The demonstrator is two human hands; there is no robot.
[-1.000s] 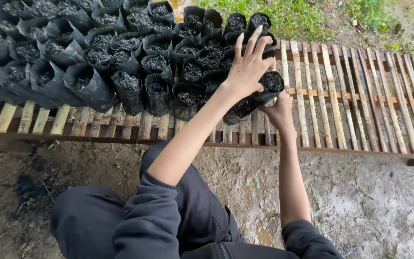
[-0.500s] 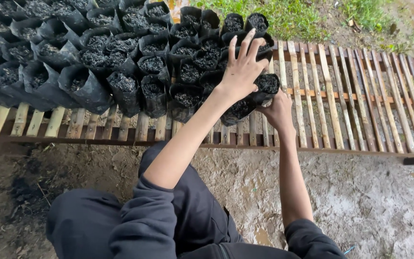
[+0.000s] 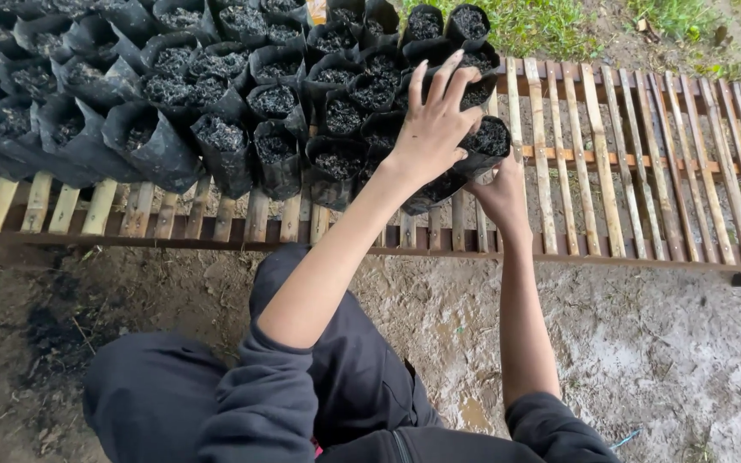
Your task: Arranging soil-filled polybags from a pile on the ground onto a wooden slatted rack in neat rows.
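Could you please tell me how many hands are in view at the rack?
2. The left hand lies spread on top of a soil-filled black bag; the right hand holds that bag from below at the slat rack.

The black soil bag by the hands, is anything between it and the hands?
Nothing visible: the left hand lies flat on the black soil bag, and the right hand presses its lower side.
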